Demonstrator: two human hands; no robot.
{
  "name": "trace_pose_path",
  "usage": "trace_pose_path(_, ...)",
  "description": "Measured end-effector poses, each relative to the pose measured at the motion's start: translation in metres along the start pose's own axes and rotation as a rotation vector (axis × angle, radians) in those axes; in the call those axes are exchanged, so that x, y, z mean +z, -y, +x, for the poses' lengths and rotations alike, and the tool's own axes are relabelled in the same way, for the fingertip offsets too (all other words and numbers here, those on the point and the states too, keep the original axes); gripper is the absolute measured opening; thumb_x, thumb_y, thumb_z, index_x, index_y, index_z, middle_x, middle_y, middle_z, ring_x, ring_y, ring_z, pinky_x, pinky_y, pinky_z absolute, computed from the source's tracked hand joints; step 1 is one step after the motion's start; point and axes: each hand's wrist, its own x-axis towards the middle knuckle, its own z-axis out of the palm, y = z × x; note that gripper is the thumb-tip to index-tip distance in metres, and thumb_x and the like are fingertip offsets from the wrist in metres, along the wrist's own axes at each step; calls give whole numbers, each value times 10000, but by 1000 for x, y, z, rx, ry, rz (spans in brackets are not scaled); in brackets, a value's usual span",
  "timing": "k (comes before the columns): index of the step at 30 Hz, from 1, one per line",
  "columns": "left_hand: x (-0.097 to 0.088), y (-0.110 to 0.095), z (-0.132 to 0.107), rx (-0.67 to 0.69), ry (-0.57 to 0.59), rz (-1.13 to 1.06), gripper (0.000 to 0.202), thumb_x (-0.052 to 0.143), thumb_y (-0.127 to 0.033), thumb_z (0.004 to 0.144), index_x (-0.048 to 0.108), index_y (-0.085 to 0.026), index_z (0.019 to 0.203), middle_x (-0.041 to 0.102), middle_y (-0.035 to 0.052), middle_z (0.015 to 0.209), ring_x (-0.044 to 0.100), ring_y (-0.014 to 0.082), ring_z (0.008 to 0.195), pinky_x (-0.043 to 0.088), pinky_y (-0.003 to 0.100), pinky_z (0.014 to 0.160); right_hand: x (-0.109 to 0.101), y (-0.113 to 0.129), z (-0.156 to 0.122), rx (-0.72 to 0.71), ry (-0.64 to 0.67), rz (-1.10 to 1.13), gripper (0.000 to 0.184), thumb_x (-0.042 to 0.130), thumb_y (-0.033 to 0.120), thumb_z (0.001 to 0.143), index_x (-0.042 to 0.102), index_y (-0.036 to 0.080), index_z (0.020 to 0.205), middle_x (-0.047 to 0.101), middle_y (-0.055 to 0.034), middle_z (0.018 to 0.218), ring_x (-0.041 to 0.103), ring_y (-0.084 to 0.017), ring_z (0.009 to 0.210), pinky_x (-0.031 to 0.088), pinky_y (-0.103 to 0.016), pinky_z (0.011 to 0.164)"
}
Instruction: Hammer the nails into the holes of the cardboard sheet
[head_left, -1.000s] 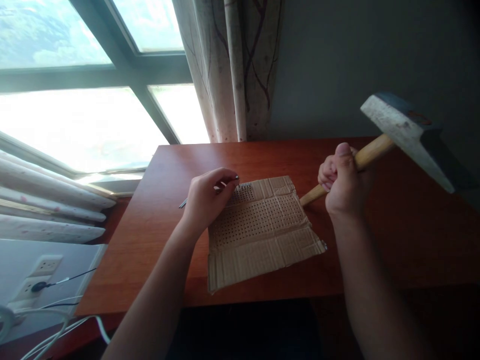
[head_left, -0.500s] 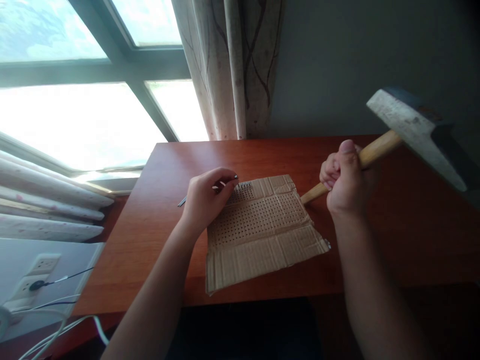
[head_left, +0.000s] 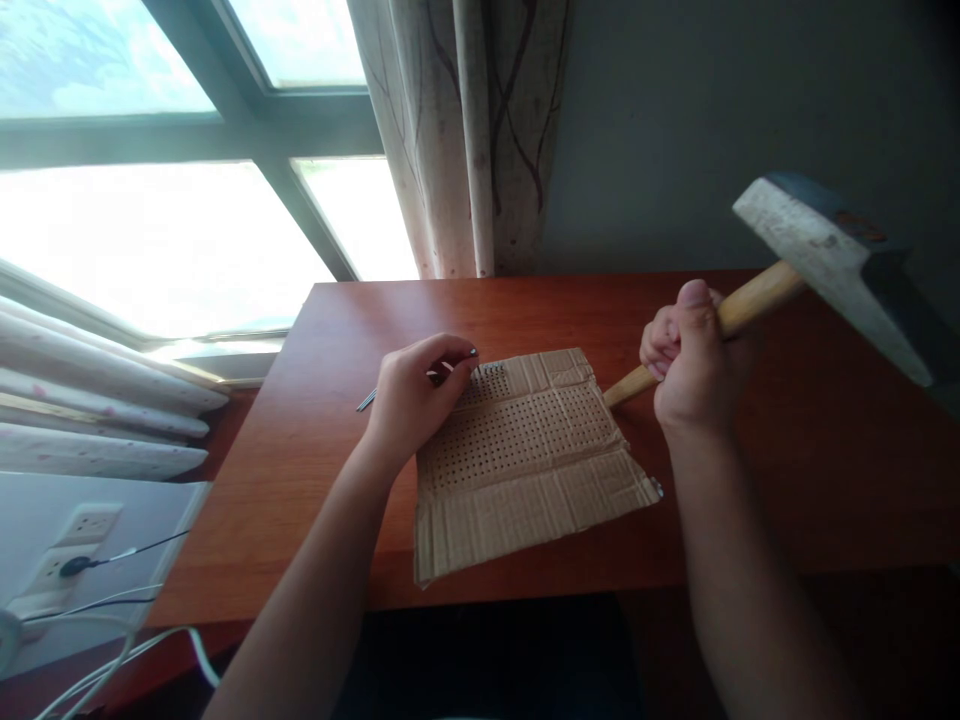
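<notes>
A brown cardboard sheet [head_left: 517, 540] pierced with rows of small holes lies on the desk. At its far left corner my left hand [head_left: 416, 395] pinches a nail [head_left: 473, 353], whose dark head shows above the fingertips. Several small dark nail heads [head_left: 495, 369] stick up from the cardboard just right of those fingers. My right hand [head_left: 694, 360] is wrapped around the wooden handle of a hammer [head_left: 825, 240], raised over the desk to the right of the cardboard. Loose nails [head_left: 366, 400] lie on the desk, partly hidden behind my left hand.
The reddish wooden desk [head_left: 285, 480] stands against a window [head_left: 150, 240] and a curtain [head_left: 450, 130]. Wall sockets [head_left: 75, 550] with a plugged-in cable are at the left, with white cables [head_left: 135, 650] hanging below. A grey wall [head_left: 675, 130] rises behind the desk.
Almost nothing differs. The whole view has shifted very slightly, and both hands keep their hold on the nail and the hammer.
</notes>
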Motion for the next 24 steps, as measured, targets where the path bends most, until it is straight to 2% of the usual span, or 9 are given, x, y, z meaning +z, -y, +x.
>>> trace_pose_path(8, 2, -1, -1, 24, -9, 16, 117, 692, -292, 842, 728, -182, 861, 733, 21, 766, 665, 133, 657, 546, 232, 621, -1, -3, 1, -3, 5, 41, 557, 675, 541, 886, 340, 237, 561, 282, 71, 450, 237, -74, 356, 138, -275, 359)
trace_pose_path(16, 5, 4, -1, 32, -24, -41, 91, 709, -260, 832, 737, -179, 861, 734, 13, 759, 654, 125, 649, 526, 230, 616, 0, -1, -1, 8, 36, -25, 552, 634, 609, 886, 349, 246, 582, 283, 75, 467, 254, -78, 363, 154, -273, 368)
trace_pose_path(20, 6, 6, -2, 35, -27, -61, 82, 708, -252, 831, 738, -180, 857, 740, 17, 766, 663, 132, 662, 531, 236, 627, 3, 2, 0, 22, 117, -60, 537, 613, 615, 896, 358, 248, 597, 270, 79, 474, 271, -80, 374, 180, -269, 377)
trace_pose_path(24, 6, 6, -2, 51, -18, -71, 70, 688, -232, 841, 735, -182, 858, 755, 23, 798, 676, 135, 679, 544, 239, 642, 2, 9, 0, 108, 315, -200, 499, 578, 624, 913, 399, 246, 641, 322, 72, 499, 311, -85, 405, 243, -259, 396)
